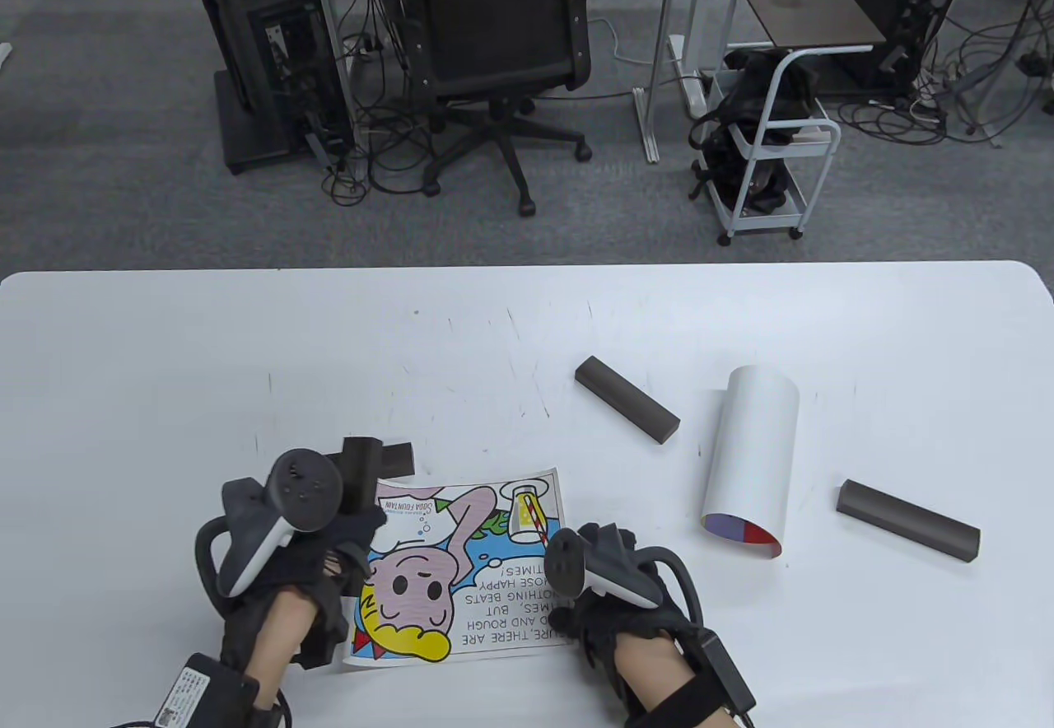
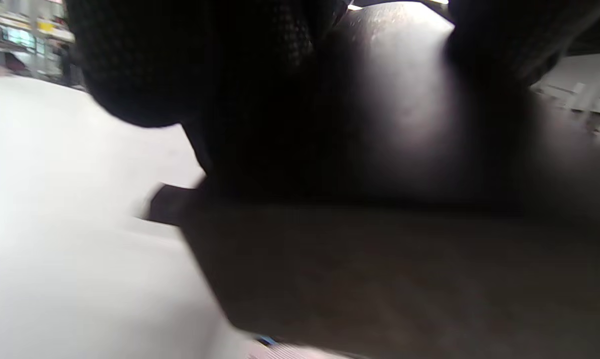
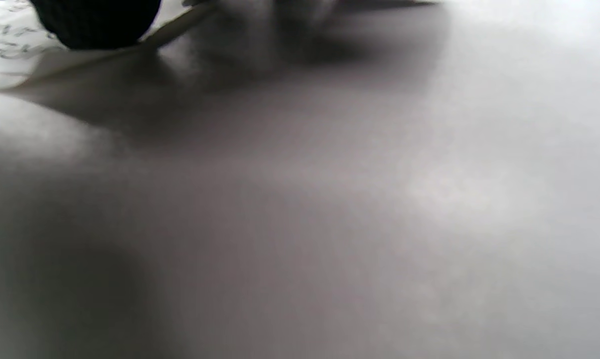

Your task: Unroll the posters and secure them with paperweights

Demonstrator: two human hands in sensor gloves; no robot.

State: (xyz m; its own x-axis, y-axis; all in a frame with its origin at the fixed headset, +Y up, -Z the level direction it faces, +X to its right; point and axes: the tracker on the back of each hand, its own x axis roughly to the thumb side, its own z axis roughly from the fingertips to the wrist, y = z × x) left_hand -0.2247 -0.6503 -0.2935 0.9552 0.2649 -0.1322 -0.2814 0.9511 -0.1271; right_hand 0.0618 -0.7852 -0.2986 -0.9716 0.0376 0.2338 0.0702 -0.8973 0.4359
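Note:
A cartoon poster lies unrolled near the table's front edge. My left hand is at its left edge and grips a dark paperweight bar tilted over that edge. The bar fills the left wrist view under my gloved fingers. A second bar lies just behind it at the poster's far left corner. My right hand presses on the poster's right edge. The right wrist view shows a fingertip on the paper. A rolled white poster lies to the right.
Two more dark bars lie on the white table: one at the centre, one right of the roll. Beyond the far edge stand an office chair and a white cart.

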